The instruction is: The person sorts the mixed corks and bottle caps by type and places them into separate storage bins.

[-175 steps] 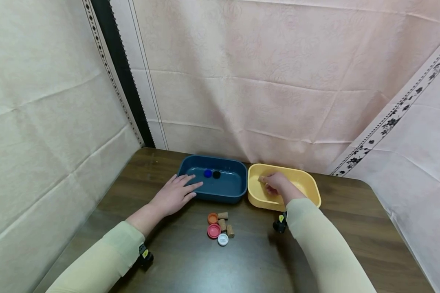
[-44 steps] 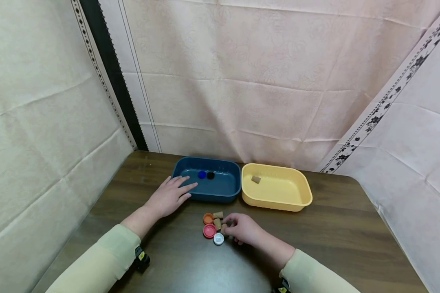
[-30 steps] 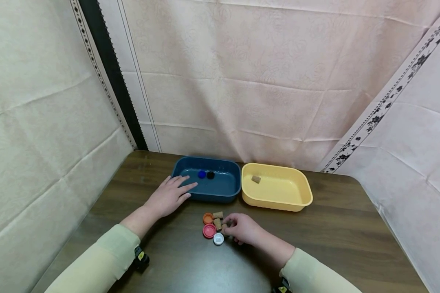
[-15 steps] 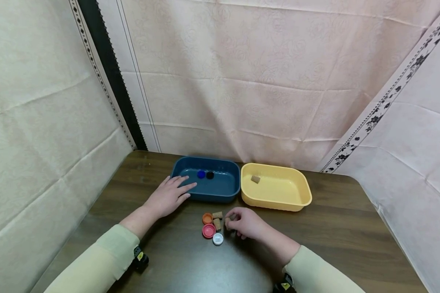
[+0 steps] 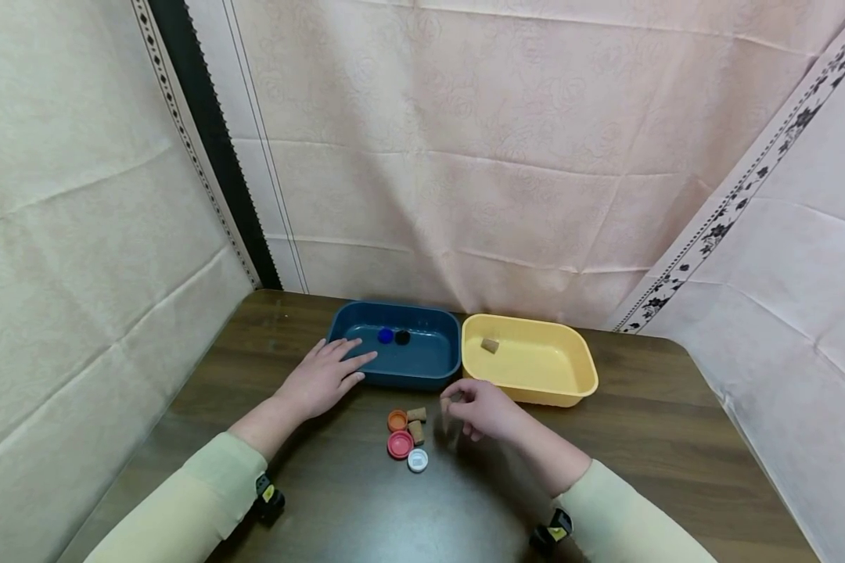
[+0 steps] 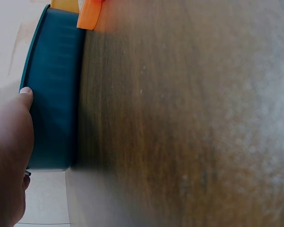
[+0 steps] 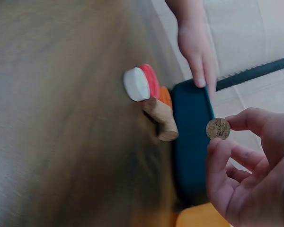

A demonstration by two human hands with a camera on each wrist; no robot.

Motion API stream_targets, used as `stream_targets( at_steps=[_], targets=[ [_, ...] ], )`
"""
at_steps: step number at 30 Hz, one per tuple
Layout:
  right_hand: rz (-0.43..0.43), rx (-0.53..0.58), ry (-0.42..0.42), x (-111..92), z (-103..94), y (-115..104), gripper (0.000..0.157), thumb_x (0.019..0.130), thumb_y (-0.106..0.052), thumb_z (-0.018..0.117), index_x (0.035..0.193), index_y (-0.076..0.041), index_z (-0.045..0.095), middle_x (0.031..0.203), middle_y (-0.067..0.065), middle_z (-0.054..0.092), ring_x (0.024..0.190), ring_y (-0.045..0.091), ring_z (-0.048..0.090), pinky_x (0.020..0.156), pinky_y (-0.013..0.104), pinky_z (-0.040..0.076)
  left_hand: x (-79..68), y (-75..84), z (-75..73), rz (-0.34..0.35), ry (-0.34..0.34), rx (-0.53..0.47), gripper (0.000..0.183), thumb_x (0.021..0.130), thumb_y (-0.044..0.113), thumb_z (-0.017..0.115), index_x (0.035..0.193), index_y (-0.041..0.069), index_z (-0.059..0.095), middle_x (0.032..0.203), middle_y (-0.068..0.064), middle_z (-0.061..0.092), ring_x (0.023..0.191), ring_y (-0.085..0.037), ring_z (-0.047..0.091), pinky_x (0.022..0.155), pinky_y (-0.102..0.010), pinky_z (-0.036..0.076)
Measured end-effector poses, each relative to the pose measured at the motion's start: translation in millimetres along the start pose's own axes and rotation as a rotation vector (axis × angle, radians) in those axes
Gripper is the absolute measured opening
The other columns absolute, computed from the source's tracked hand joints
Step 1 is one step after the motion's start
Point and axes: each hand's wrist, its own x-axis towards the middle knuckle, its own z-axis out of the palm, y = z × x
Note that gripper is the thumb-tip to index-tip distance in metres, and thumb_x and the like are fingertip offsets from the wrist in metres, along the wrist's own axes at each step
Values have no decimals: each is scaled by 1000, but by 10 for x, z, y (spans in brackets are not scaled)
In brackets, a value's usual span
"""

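Observation:
In the right wrist view my right hand (image 7: pixel 255 165) pinches a cork (image 7: pixel 218 128) between thumb and fingertips, held above the table. The head view has this right hand (image 5: pixel 484 408) just in front of the yellow tray (image 5: pixel 535 395). My left hand (image 5: pixel 317 381) lies with spread, fairly straight fingers over the near left rim of the blue tray (image 5: pixel 422 381). Left of the right hand are two corks, one (image 5: pixel 416 414) behind the other (image 5: pixel 415 432), beside an orange cap (image 5: pixel 397 420), a red cap (image 5: pixel 400 445) and a white cap (image 5: pixel 417 460).
A dark blue cap (image 5: pixel 385 335) and a black cap (image 5: pixel 402 337) lie in the blue tray. One cork (image 5: pixel 490 345) lies in the yellow tray. Both trays stand side by side near the back edge of the wooden table (image 5: pixel 352 500), before a cloth wall (image 5: pixel 465 156).
Since the earliest frame, my right hand has left a cork in the yellow tray, come to the pile and picked up another. It now rises toward the trays. My left hand stays put.

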Motion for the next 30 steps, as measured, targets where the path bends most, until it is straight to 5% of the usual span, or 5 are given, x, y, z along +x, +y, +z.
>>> stream_targets(
  at_steps=[15,30],
  targets=[
    [103,293,69,107,-548,-59,30,95,-21,63,121,-7,65,100,15,66,65,22,57,58,29,53,-5,3,-10,6,0,-3,50,104,50,43,152,38,39,160,-5,33,146,-32,28,118,-58,15],
    [135,409,57,312,-1052,148,42,101,-30,59,132,-3,55,102,9,59,69,15,56,63,26,53,-5,3,-18,8,0,-5,50,104,52,39,152,38,39,159,-4,33,146,-31,29,119,-57,14]
  ],
)
